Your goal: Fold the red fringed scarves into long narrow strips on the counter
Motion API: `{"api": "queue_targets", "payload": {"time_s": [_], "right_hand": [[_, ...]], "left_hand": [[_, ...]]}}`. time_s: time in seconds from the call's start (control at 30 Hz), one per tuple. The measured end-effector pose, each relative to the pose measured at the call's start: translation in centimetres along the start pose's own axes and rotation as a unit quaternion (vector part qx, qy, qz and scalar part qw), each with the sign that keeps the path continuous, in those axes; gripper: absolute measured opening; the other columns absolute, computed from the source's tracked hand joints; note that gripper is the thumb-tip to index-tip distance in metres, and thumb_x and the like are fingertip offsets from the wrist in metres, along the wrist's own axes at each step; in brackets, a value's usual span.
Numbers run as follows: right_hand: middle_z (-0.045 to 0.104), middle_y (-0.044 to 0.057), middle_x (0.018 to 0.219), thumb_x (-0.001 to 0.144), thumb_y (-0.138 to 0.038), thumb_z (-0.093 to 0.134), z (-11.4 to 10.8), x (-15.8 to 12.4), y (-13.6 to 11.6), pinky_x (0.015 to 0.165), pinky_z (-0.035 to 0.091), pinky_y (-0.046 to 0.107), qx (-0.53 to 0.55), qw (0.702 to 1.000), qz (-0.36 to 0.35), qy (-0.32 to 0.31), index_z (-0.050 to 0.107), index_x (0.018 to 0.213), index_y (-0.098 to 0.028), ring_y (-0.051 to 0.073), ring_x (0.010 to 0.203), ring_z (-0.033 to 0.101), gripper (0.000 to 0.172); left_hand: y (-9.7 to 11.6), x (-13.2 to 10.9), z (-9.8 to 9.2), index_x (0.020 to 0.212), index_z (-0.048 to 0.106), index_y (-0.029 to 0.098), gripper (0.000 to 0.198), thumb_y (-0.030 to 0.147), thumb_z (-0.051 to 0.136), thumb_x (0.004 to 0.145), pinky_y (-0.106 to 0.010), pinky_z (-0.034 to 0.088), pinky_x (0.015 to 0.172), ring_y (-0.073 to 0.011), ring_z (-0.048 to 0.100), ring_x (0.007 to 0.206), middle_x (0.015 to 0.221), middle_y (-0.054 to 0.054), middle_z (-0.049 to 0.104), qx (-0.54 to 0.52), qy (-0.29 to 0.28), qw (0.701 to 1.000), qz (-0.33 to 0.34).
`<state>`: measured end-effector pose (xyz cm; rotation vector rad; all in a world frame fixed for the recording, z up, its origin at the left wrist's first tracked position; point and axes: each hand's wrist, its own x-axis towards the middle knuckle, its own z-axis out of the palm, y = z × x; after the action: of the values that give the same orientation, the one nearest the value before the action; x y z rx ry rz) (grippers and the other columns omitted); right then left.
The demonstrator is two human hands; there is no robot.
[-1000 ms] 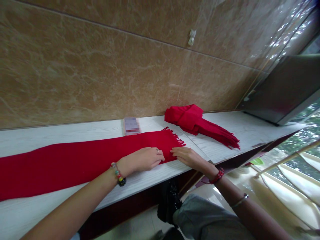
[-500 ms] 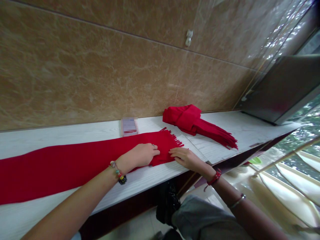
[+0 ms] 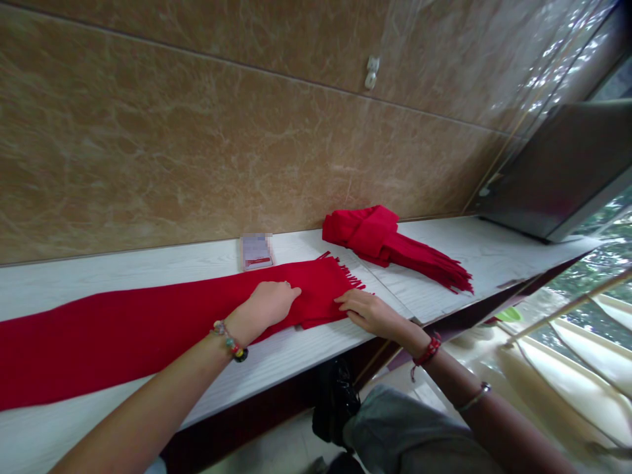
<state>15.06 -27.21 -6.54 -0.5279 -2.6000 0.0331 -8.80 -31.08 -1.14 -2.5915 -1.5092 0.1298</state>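
Observation:
A long red scarf (image 3: 148, 316) lies stretched flat along a white wooden counter (image 3: 306, 349), its fringed end toward the right. My left hand (image 3: 269, 303) rests palm down on the scarf close to that end, fingers together and flat. My right hand (image 3: 368, 309) lies at the near corner of the fringed end, fingers extended and touching the cloth's edge. A second red scarf (image 3: 385, 243), folded with its fringe trailing right, sits farther back on the counter.
A small pink-and-white card or packet (image 3: 257, 251) leans at the foot of the brown marble wall (image 3: 197, 131). A dark flat box (image 3: 553, 178) stands at the counter's far right. Below the counter edge are my grey-clad knee (image 3: 395, 428) and a dark bag (image 3: 333, 401).
My left hand has slid leftward and farther onto the scarf, away from the fringe. My right hand has stayed at the scarf's near corner.

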Motion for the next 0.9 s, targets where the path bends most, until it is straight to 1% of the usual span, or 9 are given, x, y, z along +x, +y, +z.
{"api": "queue_targets", "payload": {"time_s": [0.07, 0.17, 0.3, 0.37, 0.47, 0.57, 0.67, 0.8, 0.9], "right_hand": [[0.062, 0.009, 0.102, 0.08, -0.007, 0.044, -0.1, 0.0, -0.1, 0.082, 0.048, 0.034, 0.001, 1.0, 0.006, 0.0, 0.059, 0.09, -0.017, 0.017, 0.097, 0.054, 0.02], [0.062, 0.009, 0.099, 0.08, -0.007, 0.044, -0.2, 0.3, -0.2, 0.08, 0.048, 0.034, -0.012, 1.0, 0.003, 0.009, 0.059, 0.092, -0.017, 0.018, 0.095, 0.055, 0.021], [0.064, 0.009, 0.093, 0.082, -0.011, 0.045, -0.3, 1.3, -0.9, 0.076, 0.048, 0.033, -0.06, 0.998, -0.025, 0.02, 0.058, 0.096, -0.016, 0.018, 0.087, 0.057, 0.02], [0.064, 0.009, 0.089, 0.083, -0.013, 0.045, -0.1, 1.8, -1.4, 0.074, 0.048, 0.032, -0.086, 0.995, -0.045, 0.018, 0.059, 0.094, -0.015, 0.018, 0.084, 0.057, 0.017], [0.064, 0.007, 0.078, 0.085, -0.013, 0.043, 0.5, 2.4, -2.0, 0.067, 0.047, 0.029, -0.114, 0.993, -0.031, 0.028, 0.059, 0.084, -0.015, 0.016, 0.074, 0.058, 0.016], [0.064, 0.006, 0.075, 0.085, -0.015, 0.042, 1.3, 2.6, -1.9, 0.061, 0.045, 0.026, -0.115, 0.988, 0.063, 0.086, 0.058, 0.083, -0.016, 0.015, 0.068, 0.059, 0.016], [0.065, 0.005, 0.077, 0.085, -0.017, 0.042, 1.7, 2.6, -1.5, 0.06, 0.045, 0.025, -0.103, 0.979, 0.132, 0.113, 0.057, 0.089, -0.018, 0.016, 0.068, 0.06, 0.015], [0.065, 0.007, 0.083, 0.084, -0.015, 0.043, 1.5, 2.8, -1.5, 0.066, 0.045, 0.026, -0.104, 0.983, 0.106, 0.106, 0.055, 0.098, -0.016, 0.017, 0.073, 0.06, 0.018], [0.063, 0.007, 0.082, 0.081, -0.011, 0.046, 1.3, 2.8, -1.6, 0.067, 0.045, 0.028, -0.138, 0.987, 0.054, 0.065, 0.057, 0.095, -0.015, 0.017, 0.075, 0.057, 0.018]], "left_hand": [[-0.2, 0.0, -0.1, 0.096, 0.061, 0.013, 0.03, 0.005, 0.037, 0.08, -0.031, 0.047, 0.065, -0.0208, 0.06, 0.08, 0.09, -0.013, 0.064, 0.005, 0.014, 1.0, 0.007], [0.2, -0.1, -0.2, 0.104, 0.058, 0.017, 0.026, 0.016, 0.041, 0.084, -0.029, 0.044, 0.077, -0.0184, 0.056, 0.094, 0.106, -0.009, 0.059, -0.044, 0.045, 0.994, 0.093], [0.2, -0.6, -0.1, 0.122, 0.045, 0.017, 0.045, 0.036, 0.049, 0.082, -0.029, 0.039, 0.088, -0.02, 0.046, 0.111, 0.128, -0.011, 0.046, -0.107, -0.018, 0.988, 0.111], [0.0, -0.8, -0.1, 0.122, 0.045, 0.015, 0.044, 0.034, 0.049, 0.082, -0.029, 0.039, 0.088, -0.0199, 0.046, 0.111, 0.128, -0.011, 0.045, -0.117, -0.025, 0.987, 0.107], [0.0, -1.2, -0.2, 0.111, 0.054, 0.018, 0.03, 0.026, 0.045, 0.084, -0.026, 0.042, 0.082, -0.0166, 0.054, 0.097, 0.113, -0.008, 0.054, -0.12, -0.001, 0.987, 0.111], [0.3, -1.3, -0.4, 0.106, 0.055, 0.016, 0.027, 0.028, 0.049, 0.082, -0.027, 0.045, 0.073, -0.0179, 0.056, 0.088, 0.102, -0.008, 0.056, -0.092, 0.016, 0.993, 0.071], [0.2, -1.3, -0.7, 0.106, 0.052, 0.014, 0.026, 0.015, 0.047, 0.08, -0.028, 0.047, 0.07, -0.019, 0.057, 0.086, 0.1, -0.01, 0.055, -0.053, 0.032, 0.998, -0.001], [0.0, -1.1, -1.1, 0.099, 0.053, 0.013, 0.026, 0.003, 0.04, 0.078, -0.027, 0.047, 0.066, -0.0177, 0.057, 0.081, 0.098, -0.01, 0.054, -0.018, 0.061, 0.997, -0.046], [0.4, -1.2, -0.7, 0.097, 0.053, 0.013, 0.027, 0.001, 0.039, 0.078, -0.028, 0.047, 0.064, -0.0182, 0.056, 0.08, 0.096, -0.009, 0.053, 0.016, 0.085, 0.996, -0.033]]}}
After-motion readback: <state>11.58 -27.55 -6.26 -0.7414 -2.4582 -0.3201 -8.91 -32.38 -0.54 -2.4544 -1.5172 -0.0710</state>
